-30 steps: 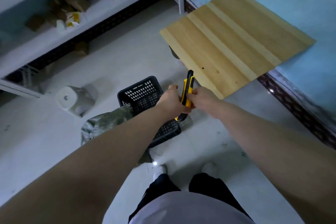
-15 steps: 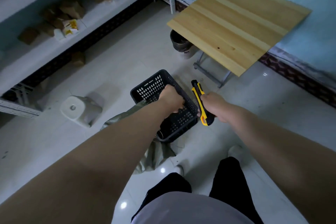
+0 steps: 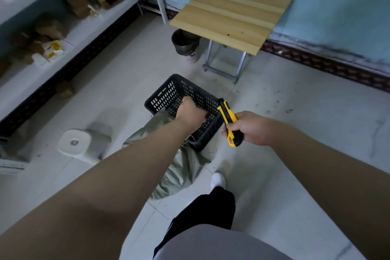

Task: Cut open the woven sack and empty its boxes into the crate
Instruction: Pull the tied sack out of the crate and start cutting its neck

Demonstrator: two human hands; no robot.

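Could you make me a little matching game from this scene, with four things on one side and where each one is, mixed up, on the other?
Things:
1. utility knife
2. crate
3. woven sack
4. bin

Places:
A. on the floor, partly under the wooden folding table
B. crumpled on the floor beside the crate, near the person's feet
C. held in the right hand
D. on the floor in the middle, with the left hand in front of it

Pairs: 1-C, 2-D, 3-B, 4-A

One crate (image 3: 168, 95), one sack (image 3: 181, 167), one knife (image 3: 229, 120), one table (image 3: 232, 10), two hands.
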